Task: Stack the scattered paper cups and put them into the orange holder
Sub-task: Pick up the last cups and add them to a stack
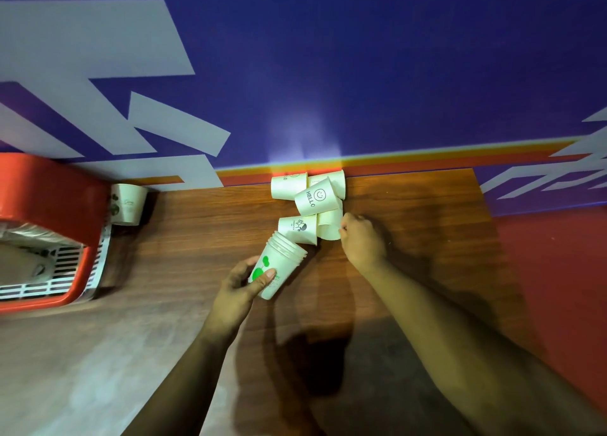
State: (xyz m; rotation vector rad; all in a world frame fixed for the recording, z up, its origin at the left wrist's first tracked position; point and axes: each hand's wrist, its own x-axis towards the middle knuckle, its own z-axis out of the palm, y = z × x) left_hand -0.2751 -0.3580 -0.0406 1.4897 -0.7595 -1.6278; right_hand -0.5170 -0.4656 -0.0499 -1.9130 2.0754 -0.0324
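Single view: a wide-angle camera worn on the person's head looks forward and steeply down on a wooden tabletop (197,225). It sits close over the tabletop, so the wearer's forearms (443,337) reach in from the frame's bottom edge. It faces the tabletop's far edge, beyond which a blue-and-grey patterned surface (361,58) fills the upper half. At the tabletop's left end the frame crops an orange holder (49,186).

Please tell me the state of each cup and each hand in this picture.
Cup stack: nested, tilted, held by left hand.
HELLO cup: on its side, atop other loose cups.
Plain cup: on its side, pinched by right hand.
Lone cup: upright, beside orange holder.
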